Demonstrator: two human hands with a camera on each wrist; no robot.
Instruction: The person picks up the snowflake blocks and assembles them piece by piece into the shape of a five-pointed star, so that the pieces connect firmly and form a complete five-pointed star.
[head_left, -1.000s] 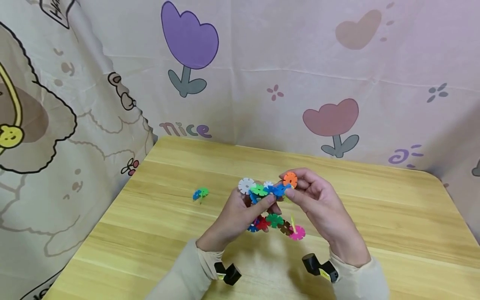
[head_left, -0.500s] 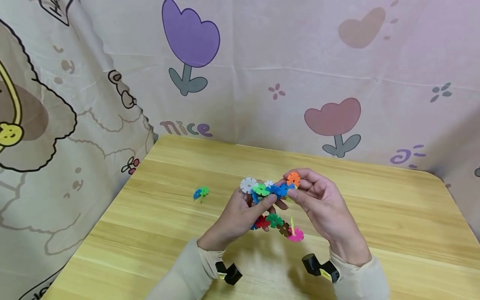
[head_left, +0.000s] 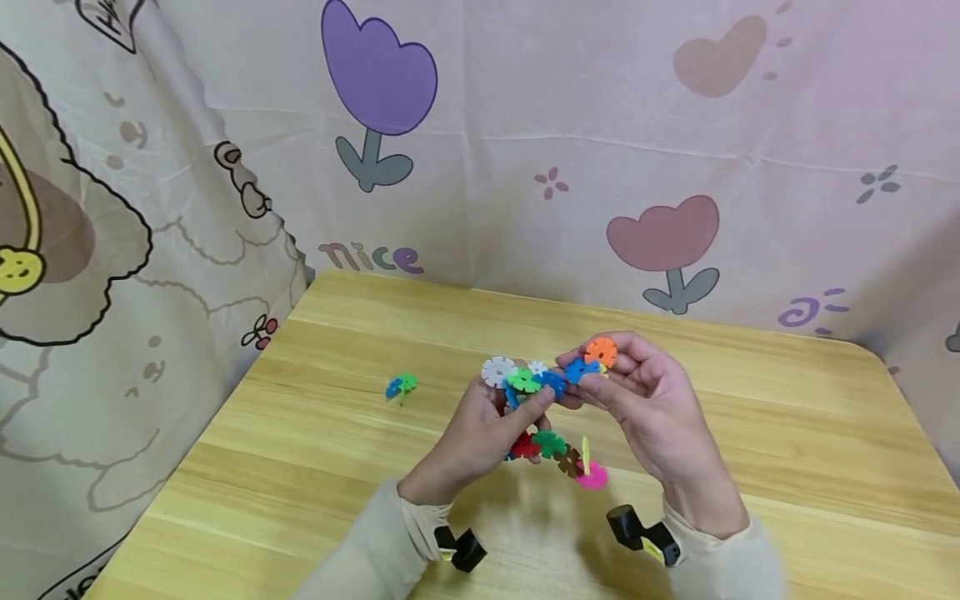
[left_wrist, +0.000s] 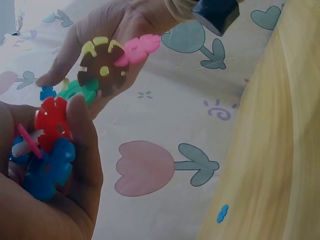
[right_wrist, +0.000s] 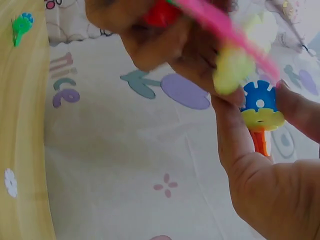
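My left hand (head_left: 480, 425) grips a joined cluster of notched plastic snowflake discs. On it show a white disc (head_left: 498, 372), a light green disc (head_left: 525, 381) and a blue disc (head_left: 552, 383). From below the palm runs a chain with a red disc (left_wrist: 52, 122), a green disc (head_left: 550, 443), a brown disc (left_wrist: 102, 75) and a pink disc (head_left: 593, 475). Between thumb and fingers, my right hand (head_left: 663, 408) pinches a small group: a blue disc (right_wrist: 259, 95), a yellow disc (right_wrist: 262, 120) and an orange disc (head_left: 600, 353). A narrow gap separates it from the left cluster's blue disc.
A small blue and green disc piece (head_left: 401, 387) lies on the wooden table (head_left: 300, 467), left of the hands. Another white disc (right_wrist: 10, 182) shows on the table in the right wrist view. A printed cloth (head_left: 510, 242) hangs behind the table.
My right hand has shifted right with the orange, yellow and blue discs, opening a gap beside the left cluster where the blue discs overlapped before. The left hand has barely moved.
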